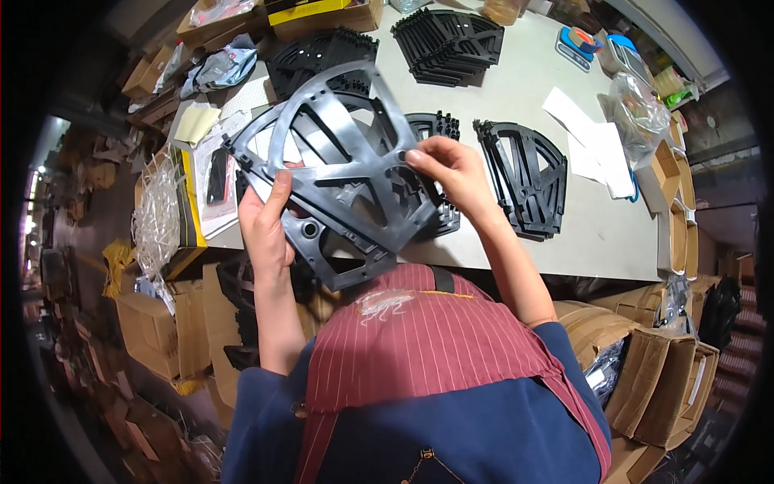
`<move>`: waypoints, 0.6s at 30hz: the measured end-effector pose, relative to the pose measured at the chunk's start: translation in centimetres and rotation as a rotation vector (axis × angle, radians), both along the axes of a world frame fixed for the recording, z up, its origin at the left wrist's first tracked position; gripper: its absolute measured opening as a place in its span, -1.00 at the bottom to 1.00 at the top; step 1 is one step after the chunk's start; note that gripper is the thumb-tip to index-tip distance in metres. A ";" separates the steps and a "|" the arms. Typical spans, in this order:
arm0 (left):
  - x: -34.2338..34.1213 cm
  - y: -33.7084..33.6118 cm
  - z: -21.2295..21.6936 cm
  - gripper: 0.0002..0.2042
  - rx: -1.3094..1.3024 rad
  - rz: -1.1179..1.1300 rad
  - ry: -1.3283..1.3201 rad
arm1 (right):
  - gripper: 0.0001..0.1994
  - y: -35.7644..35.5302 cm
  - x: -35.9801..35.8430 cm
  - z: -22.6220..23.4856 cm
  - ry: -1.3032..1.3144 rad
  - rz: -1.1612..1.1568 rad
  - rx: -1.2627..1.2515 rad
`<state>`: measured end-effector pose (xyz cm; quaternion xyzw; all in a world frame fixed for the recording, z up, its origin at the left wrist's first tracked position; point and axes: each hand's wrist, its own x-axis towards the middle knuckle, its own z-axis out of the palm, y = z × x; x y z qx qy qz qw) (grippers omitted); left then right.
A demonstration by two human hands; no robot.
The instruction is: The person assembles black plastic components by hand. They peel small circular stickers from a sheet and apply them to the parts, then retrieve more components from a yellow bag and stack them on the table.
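Above the near table edge, my left hand (270, 222) is closed round the lower left side of two overlapping fan-shaped black plastic frames. The glossy front frame (347, 165) is tilted and has large cut-outs. Behind it, the second frame (313, 230) shows at the left and below. At the right edge of the front frame, my right hand (455, 173) pinches with thumb and forefinger beside a small dark round spot. Whether that spot is a hole or a separate small part, I cannot tell. More black frames partly show behind the held pair.
Stacks of similar frames stand at the back middle (447, 48), back left (322, 60) and right (528, 177) of the grey table (459, 254). White paper (597, 153) and a clear plastic bag (637, 105) lie at right. Cardboard boxes (657, 379) stand below the table.
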<state>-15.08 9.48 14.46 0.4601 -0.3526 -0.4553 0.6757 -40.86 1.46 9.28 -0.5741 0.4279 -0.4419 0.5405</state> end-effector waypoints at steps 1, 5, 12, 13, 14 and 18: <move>1.2 0.0 -0.9 -0.75 0.084 -0.095 -0.030 | -0.74 -0.2 -1.0 -0.1 -0.035 0.026 0.046; 0.9 -0.4 -1.6 -0.72 0.151 -0.064 0.020 | -0.85 -0.5 -3.8 2.5 -0.505 0.060 0.212; -0.1 -1.2 -1.7 -0.64 0.176 -0.104 0.030 | -0.79 1.9 -6.1 6.0 -0.172 -0.142 -0.289; -1.2 -1.4 -1.1 -0.64 0.178 -0.122 0.046 | -0.72 2.4 -5.4 6.2 0.090 -0.101 -0.417; -2.4 -1.5 -0.7 -0.63 0.175 -0.150 0.076 | -0.67 3.0 -3.8 6.1 0.277 -0.101 -0.575; -5.8 -2.4 -0.5 -0.62 0.146 -0.208 0.076 | -0.45 5.1 1.1 3.1 0.478 0.137 -0.767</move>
